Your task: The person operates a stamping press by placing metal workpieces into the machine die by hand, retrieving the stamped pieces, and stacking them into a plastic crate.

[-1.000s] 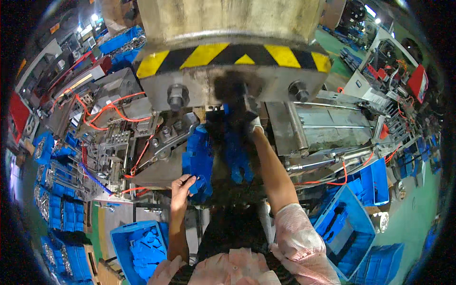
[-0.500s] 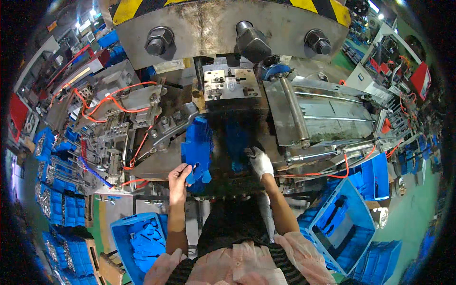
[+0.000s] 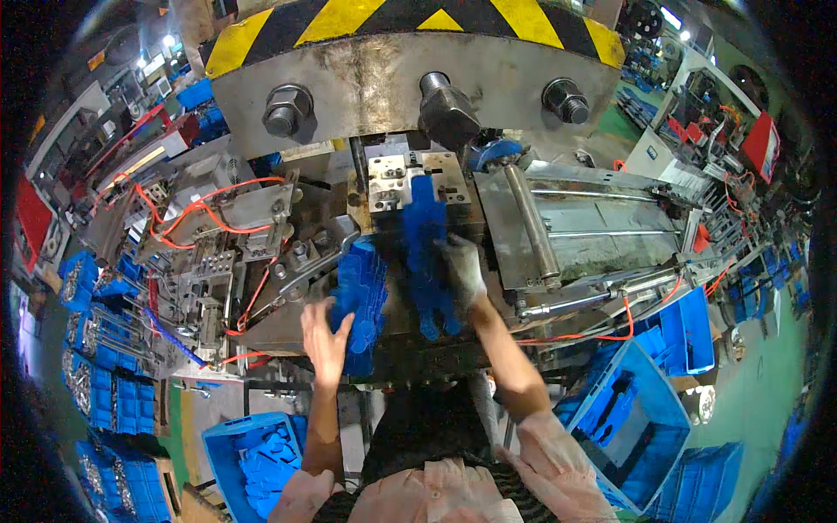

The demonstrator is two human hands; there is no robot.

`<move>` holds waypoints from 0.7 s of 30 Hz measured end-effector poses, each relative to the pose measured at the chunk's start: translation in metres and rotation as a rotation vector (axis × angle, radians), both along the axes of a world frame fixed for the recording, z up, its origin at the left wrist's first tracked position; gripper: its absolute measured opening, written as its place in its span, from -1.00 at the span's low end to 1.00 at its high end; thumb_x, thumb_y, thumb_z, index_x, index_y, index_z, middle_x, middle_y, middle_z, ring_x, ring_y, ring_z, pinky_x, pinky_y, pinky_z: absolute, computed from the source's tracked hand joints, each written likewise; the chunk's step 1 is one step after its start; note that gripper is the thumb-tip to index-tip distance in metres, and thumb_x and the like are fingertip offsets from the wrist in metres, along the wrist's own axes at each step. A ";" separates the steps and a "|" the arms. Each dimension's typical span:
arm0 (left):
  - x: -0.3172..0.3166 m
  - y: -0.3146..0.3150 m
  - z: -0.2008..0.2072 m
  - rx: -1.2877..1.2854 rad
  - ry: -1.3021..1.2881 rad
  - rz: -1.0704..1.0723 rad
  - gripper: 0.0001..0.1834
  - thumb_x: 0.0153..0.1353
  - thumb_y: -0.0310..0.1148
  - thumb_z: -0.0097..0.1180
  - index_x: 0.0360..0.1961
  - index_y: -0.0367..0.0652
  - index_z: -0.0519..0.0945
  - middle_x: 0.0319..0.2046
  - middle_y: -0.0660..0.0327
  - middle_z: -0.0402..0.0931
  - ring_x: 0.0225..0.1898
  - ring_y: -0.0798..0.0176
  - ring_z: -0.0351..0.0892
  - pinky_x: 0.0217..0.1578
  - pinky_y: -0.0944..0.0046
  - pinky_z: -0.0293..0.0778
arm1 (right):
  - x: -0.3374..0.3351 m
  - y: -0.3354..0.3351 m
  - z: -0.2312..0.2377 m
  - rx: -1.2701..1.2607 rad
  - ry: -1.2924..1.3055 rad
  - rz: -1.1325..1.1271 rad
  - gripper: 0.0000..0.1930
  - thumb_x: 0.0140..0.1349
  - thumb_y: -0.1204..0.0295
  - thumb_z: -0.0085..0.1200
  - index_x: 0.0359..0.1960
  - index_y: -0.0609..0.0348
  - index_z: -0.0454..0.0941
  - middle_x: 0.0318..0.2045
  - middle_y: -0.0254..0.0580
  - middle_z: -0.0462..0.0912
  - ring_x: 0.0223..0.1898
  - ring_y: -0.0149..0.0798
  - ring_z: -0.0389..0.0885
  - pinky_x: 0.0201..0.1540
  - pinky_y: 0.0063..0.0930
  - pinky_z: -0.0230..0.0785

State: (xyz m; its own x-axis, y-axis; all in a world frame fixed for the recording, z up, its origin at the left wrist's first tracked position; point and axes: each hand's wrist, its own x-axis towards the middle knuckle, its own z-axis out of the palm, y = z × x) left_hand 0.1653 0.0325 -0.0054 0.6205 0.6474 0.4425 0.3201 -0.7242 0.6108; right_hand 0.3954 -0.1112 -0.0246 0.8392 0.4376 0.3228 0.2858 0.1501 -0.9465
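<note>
My right hand (image 3: 466, 272), in a whitish glove, grips the right edge of a long flat blue plate (image 3: 424, 235). The plate's narrow far end lies over the metal die block (image 3: 389, 181), and its near end is forked. My bare left hand (image 3: 324, 342) has thumb and fingers apart at the near left side of a stack of similar blue plates (image 3: 361, 292). Its fingertips are at the stack's edge; whether they press on it I cannot tell. The gloved fingertips are partly blurred.
A heavy press ram (image 3: 366, 78) with striped edging and large bolts hangs above the die. Beside the bed are a metal lever (image 3: 318, 261) on the left and a roller (image 3: 530, 222) on the right. Blue bins (image 3: 228, 453) (image 3: 671, 436) with blue parts stand at both sides below.
The right hand has moved up, and a blue plate is now in it, reaching the die. My left hand has let go of the stack's near end and spread its fingers. The view has shifted slightly.
</note>
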 end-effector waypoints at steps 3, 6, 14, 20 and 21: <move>-0.020 0.021 -0.031 0.059 0.099 0.086 -0.51 -0.19 -0.28 0.30 -0.18 -0.18 0.46 -0.28 0.03 0.37 -0.16 -0.06 0.35 -0.13 0.07 0.30 | 0.017 0.028 0.029 -0.106 0.215 0.045 -0.83 0.11 0.40 0.00 -0.46 0.25 0.54 -0.56 -0.25 0.57 -0.58 -0.49 0.41 -0.53 -0.52 0.28; -0.030 0.030 -0.048 0.003 0.153 0.102 -0.47 -0.22 -0.22 0.31 -0.18 -0.19 0.47 -0.25 0.00 0.38 -0.14 -0.07 0.35 -0.10 0.07 0.30 | 0.034 0.053 0.009 -0.233 0.270 0.036 -0.81 0.08 0.38 -0.02 -0.50 0.26 0.55 -0.55 -0.16 0.59 -0.57 -0.41 0.45 -0.52 -0.44 0.31; -0.021 0.037 -0.047 -0.044 0.147 0.061 -0.54 -0.16 -0.23 0.29 -0.22 -0.25 0.51 -0.30 0.00 0.46 -0.24 -0.06 0.45 -0.21 0.10 0.36 | 0.097 0.069 -0.067 -0.391 0.198 0.006 -0.87 0.09 0.38 0.07 -0.54 0.14 0.53 -0.61 -0.42 0.48 -0.65 -0.49 0.35 -0.60 -0.59 0.17; -0.010 0.029 -0.026 -0.173 0.203 0.045 -0.62 -0.14 -0.21 0.26 -0.29 -0.18 0.53 -0.31 0.05 0.46 -0.22 -0.05 0.46 -0.21 0.08 0.36 | 0.110 0.059 -0.072 -0.367 -0.140 -0.073 -0.70 0.04 0.21 0.04 -0.55 0.23 0.54 -0.58 -0.07 0.57 -0.56 -0.31 0.48 -0.55 -0.32 0.24; -0.009 0.029 -0.029 -0.171 0.188 0.040 -0.63 -0.15 -0.22 0.27 -0.32 -0.20 0.55 -0.31 0.05 0.47 -0.22 -0.04 0.46 -0.22 0.08 0.36 | 0.109 0.060 -0.067 -0.347 0.117 -0.103 -0.81 0.04 0.31 0.06 -0.52 0.17 0.55 -0.58 -0.20 0.55 -0.57 -0.37 0.46 -0.54 -0.43 0.25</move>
State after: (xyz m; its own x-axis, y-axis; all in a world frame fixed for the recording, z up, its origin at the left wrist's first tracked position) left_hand 0.1566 0.0616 -0.0341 0.6539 0.7287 0.2034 0.4660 -0.5997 0.6506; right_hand 0.5047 -0.0513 -0.0920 0.9070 0.4154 0.0693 0.1693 -0.2090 -0.9631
